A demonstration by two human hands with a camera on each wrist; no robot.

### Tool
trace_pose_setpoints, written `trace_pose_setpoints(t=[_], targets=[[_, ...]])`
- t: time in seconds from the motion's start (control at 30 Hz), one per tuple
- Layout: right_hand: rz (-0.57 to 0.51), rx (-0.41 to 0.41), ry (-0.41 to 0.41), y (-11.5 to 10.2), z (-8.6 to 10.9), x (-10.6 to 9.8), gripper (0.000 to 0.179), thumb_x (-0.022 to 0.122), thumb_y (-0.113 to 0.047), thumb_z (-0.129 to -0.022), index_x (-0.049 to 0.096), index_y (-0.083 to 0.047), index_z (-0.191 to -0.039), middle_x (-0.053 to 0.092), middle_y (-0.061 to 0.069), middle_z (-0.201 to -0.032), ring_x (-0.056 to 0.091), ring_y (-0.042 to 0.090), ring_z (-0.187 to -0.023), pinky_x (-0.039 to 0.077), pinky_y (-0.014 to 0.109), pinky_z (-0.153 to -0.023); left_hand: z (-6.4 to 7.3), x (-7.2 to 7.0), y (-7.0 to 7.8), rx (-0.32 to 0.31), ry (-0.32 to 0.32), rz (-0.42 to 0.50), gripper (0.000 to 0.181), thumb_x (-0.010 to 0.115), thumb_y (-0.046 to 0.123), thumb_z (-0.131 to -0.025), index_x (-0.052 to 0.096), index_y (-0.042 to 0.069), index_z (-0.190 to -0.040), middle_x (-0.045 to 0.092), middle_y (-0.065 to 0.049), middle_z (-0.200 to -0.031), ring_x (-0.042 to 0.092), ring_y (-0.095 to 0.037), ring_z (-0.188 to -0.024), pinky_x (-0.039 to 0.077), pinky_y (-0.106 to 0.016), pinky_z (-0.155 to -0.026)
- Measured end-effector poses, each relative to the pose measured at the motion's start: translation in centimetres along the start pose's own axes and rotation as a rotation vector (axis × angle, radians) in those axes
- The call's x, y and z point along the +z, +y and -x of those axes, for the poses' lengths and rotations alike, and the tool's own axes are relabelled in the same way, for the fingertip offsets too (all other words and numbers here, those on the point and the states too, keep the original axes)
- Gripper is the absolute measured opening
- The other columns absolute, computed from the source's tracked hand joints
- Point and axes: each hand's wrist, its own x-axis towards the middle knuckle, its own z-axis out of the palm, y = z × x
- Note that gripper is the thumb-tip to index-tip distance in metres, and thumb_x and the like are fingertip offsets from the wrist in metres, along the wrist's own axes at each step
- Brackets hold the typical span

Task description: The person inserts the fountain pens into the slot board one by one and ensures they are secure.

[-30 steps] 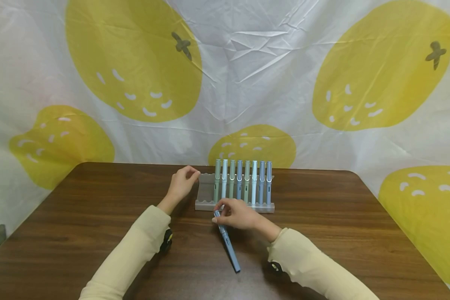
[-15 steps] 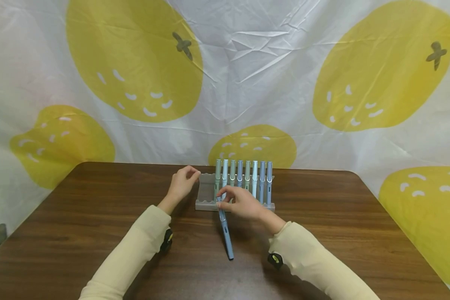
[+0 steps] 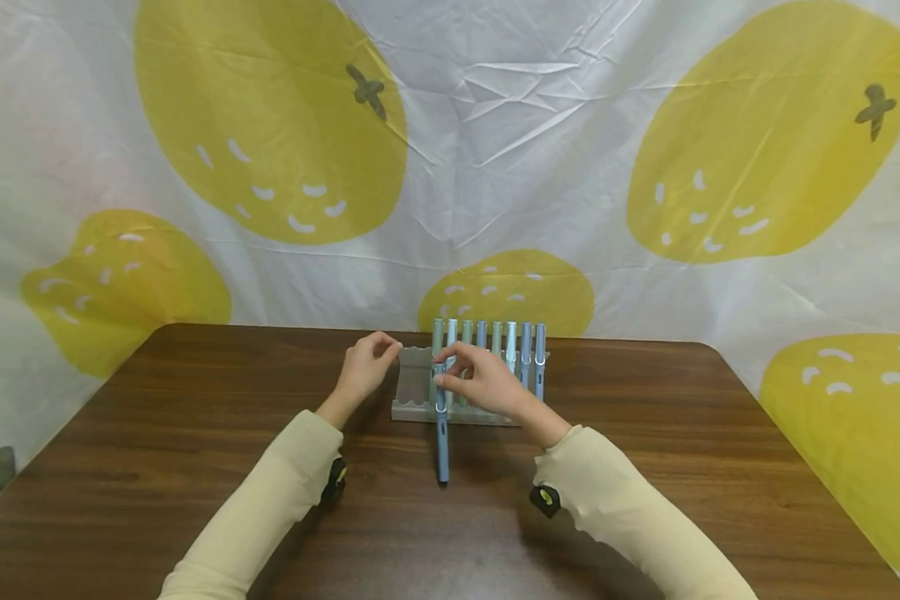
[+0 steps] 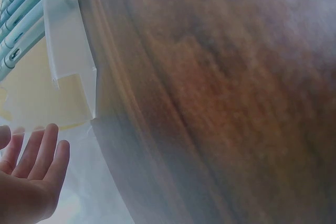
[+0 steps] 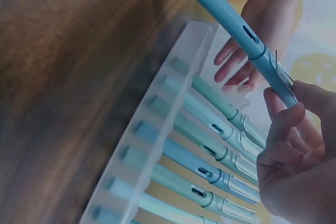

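In the head view my right hand (image 3: 487, 382) pinches a blue fountain pen (image 3: 442, 442) near its cap end. The pen hangs in front of the rack, its lower end toward me. In the right wrist view its clip sits beside my fingertips. A clear pen rack (image 3: 412, 412) holds a row of capped pens (image 3: 540, 358) in green, pale blue and blue, leaning side by side. Bare slots show at its left end. My left hand (image 3: 366, 367) holds the rack's upper left corner between thumb and fingertips; its other fingers (image 4: 56, 163) are nearly straight.
The rack stands toward the back of a dark wooden table (image 3: 232, 400). Behind it hangs a white cloth (image 3: 510, 167) printed with yellow lemons. Both forearms come in from the front.
My right hand has lifted the blue pen up and away from me, toward the rack. The pen has swung from slanted to nearly straight. My left hand stays at the rack's corner.
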Motion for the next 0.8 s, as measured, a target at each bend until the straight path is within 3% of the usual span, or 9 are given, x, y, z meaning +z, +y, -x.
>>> trace_pose_setpoints(t=[0.13, 0.4, 0.8], targets=[[-0.009, 0.016, 0.043, -0.2, -0.5, -0.2, 0.025, 0.06, -0.021, -0.085, 0.056, -0.012, -0.108, 0.062, 0.0, -0.08, 0.053, 0.03, -0.051, 0.044, 0.031, -0.045, 0.0, 0.0, 0.0, -0.004, 0.006, 0.0, 0.021, 0.054, 0.02, -0.089, 0.062, 0.002, -0.092, 0.063, -0.01, -0.079, 0.059, -0.022, -0.073, 0.046, -0.036, -0.067], [0.042, 0.006, 0.163, -0.4, -1.7, -0.5, 0.026, 0.062, -0.023, -0.084, 0.057, -0.012, -0.107, 0.063, 0.0, -0.082, 0.049, 0.015, -0.053, 0.041, 0.029, -0.048, -0.1, 0.0, 0.0, -0.011, -0.002, -0.006, 0.021, 0.054, 0.021, -0.089, 0.062, 0.002, -0.092, 0.063, -0.009, -0.078, 0.06, -0.022, -0.073, 0.046, -0.037, -0.068], [0.073, -0.062, 0.317, -0.9, -3.2, -0.9, 0.024, 0.062, -0.022, -0.083, 0.057, -0.014, -0.105, 0.064, 0.002, -0.084, 0.052, 0.016, -0.056, 0.042, 0.028, -0.049, -0.1, 0.0, 0.0, -0.012, 0.004, -0.013, 0.021, 0.054, 0.021, -0.089, 0.062, 0.002, -0.092, 0.063, -0.009, -0.077, 0.059, -0.022, -0.073, 0.046, -0.037, -0.069]])
